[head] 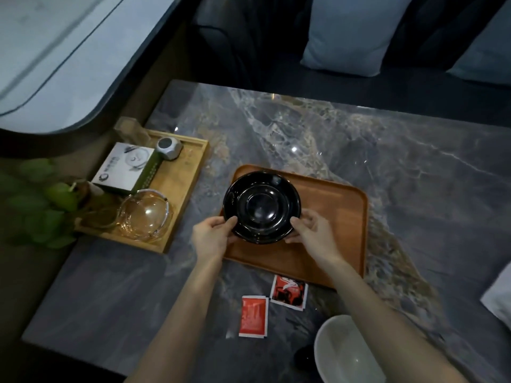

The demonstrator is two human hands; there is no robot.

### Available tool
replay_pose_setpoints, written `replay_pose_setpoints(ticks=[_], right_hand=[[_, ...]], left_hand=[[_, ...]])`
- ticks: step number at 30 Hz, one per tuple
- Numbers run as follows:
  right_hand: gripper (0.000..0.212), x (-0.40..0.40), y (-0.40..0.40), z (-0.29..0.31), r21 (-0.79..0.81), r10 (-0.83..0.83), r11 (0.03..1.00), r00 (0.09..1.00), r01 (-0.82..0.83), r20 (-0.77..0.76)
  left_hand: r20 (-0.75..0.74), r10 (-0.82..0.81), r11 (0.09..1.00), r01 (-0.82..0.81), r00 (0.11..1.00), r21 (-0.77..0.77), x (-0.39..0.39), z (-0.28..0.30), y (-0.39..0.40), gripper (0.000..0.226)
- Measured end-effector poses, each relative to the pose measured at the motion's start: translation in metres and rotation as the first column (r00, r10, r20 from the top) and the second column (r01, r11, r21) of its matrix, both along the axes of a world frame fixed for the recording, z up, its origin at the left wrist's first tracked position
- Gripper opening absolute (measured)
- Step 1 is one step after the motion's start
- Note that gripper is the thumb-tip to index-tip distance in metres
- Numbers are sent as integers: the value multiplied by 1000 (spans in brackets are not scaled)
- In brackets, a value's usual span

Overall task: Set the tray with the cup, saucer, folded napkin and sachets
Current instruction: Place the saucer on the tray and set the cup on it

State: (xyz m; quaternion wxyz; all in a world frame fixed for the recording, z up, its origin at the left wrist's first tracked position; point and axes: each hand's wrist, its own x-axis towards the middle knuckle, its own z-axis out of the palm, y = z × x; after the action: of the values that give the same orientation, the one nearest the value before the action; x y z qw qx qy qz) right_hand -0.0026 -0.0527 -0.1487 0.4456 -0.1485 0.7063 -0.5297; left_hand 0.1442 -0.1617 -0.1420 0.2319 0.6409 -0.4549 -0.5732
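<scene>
A glossy black saucer [262, 206] is over the left part of the brown wooden tray [340, 217]. My left hand [211, 234] grips its near-left rim and my right hand [311, 228] grips its near-right rim. Two red sachets lie on the marble table in front of the tray: one plain red sachet [253, 316] and one printed sachet [289, 292] touching the tray's near edge. A pale grey cup [343, 352] stands at the near right, partly behind my right forearm. A white corner at the right edge may be the napkin [497, 294].
A lighter wooden tray [190, 172] at the left holds a glass ashtray [145, 214], a white and green box [124, 168] and a small metal object [168, 148]. Green leaves [41, 205] sit beside it. Cushions [348, 31] lie beyond the table's far edge.
</scene>
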Motion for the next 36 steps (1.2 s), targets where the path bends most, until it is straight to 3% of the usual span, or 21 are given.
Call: replay_pose_setpoints(ticks=[7,11,20,27,30,32,34,36], right_hand=[[35,2,-1,-16,52,22,998,998,-19,-63],[27,3,-1,-20,60,30,998,996,-25,-78],[4,3,-3,-26,54,-7,998,996,12,-85],[12,3,-3,-26,76,-19,997,998,23,-53],[11,-1,-3,-21,135,48,990,999,-49,9],[17,-7,-2,-12,223,166,961,986,-163,7],[16,-14,3,0,328,310,903,950,-277,-49],[13,-21,12,12,403,445,843,883,-357,-148]], left_hand=[[2,16,999,-16,1000,45,-2,-10,-3,40],[32,-25,998,24,999,50,0,-15,-3,8],[174,-109,994,109,979,8,3,-21,-9,37],[225,-164,985,171,960,-10,4,-19,-10,24],[368,-317,933,358,874,-44,6,-14,-16,23],[596,-395,823,558,699,-109,6,-9,-18,35],[764,-369,737,668,530,-107,5,2,-15,36],[820,-342,693,713,459,-109,4,13,-10,31]])
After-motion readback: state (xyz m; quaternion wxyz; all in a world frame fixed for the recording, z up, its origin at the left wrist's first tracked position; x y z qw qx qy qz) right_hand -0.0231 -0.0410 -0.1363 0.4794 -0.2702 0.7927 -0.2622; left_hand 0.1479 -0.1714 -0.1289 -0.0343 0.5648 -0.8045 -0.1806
